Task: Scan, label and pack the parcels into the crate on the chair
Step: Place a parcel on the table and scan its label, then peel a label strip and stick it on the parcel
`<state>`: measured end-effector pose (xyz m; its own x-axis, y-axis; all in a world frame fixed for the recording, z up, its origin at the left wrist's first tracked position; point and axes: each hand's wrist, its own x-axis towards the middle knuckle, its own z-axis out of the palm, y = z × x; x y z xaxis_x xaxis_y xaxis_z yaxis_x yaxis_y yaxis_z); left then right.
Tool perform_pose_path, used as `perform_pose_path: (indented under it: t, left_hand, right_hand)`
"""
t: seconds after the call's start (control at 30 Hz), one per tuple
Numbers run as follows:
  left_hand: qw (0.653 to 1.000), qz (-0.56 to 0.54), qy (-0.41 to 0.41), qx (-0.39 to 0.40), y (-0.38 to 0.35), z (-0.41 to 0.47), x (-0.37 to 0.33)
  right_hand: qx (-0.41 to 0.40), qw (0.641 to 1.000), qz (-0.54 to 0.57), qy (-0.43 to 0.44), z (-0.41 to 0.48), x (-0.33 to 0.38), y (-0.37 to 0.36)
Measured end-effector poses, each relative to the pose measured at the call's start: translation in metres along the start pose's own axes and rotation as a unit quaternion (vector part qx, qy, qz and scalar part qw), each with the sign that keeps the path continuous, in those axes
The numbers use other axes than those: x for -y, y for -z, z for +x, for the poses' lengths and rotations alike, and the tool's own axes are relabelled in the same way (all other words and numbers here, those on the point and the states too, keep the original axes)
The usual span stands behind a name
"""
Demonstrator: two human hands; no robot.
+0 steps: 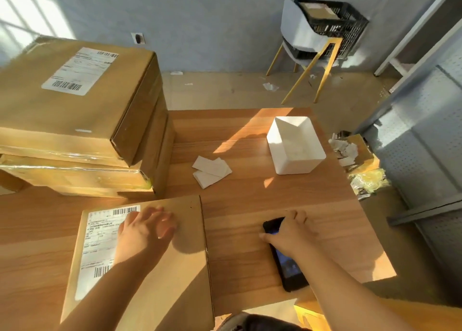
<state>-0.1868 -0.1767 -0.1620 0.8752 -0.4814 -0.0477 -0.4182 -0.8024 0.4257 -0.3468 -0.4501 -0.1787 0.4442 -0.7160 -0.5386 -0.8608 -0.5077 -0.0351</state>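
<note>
Left hand (143, 230): flat fingers steady your parcel (162, 268) (at the table (250, 193) near edge).
Scanner (287, 265): your right hand (290, 233) grips it; aim at the barcode (125, 210).

Small parcel-packing room, makeshift dispatch corner. Stack of taped cardboard parcels (75, 120) at 10 o'clock, printed shipping label (80, 70) with barcodes on top one. 1 more labelled parcel (175, 268) at 7 o'clock on wooden table (250, 205). Handheld scanner (290, 273) at 5 o'clock. Loose white paper slips (212, 170) at table centre. Black plastic crate (350, 28) on chair (297, 30) at 1 o'clock, carton inside. Grey perforated metal shelving (425, 143) at 3 o'clock, paper scraps (345, 148) beside it.
</note>
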Motion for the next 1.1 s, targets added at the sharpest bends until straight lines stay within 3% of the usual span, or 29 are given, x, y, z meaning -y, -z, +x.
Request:
perform_pose_path:
  t: [0.1,0.2,0.27,0.53,0.73,0.83,1.1]
  left_hand:
    - [1.000,0.005,0.000,-0.016,-0.001,0.000,-0.001]
    - [0.999,-0.001,0.006,-0.033,0.000,-0.001,-0.004]
    - [0.999,-0.013,0.011,-0.044,0.002,0.000,-0.006]
    - [0.997,-0.034,0.028,-0.057,0.004,0.004,-0.011]
    - [0.996,-0.036,0.050,-0.063,0.004,0.002,-0.016]
    - [0.996,-0.038,0.051,-0.065,0.003,0.002,-0.017]
    - [0.995,-0.037,0.052,-0.070,0.001,0.001,-0.017]
  right_hand:
    - [-0.064,0.991,0.001,0.115,0.023,0.031,0.008]
    - [-0.014,0.976,0.098,0.192,0.048,0.066,0.015]
    - [-0.008,0.969,0.107,0.223,0.063,0.089,0.018]
    - [-0.045,0.983,0.075,0.163,0.119,0.149,0.024]
    - [-0.003,0.984,0.127,0.129,0.139,0.160,0.013]
    - [-0.019,0.983,0.158,0.091,0.141,0.159,0.015]
    - [-0.077,0.966,0.209,0.133,0.119,0.145,0.027]
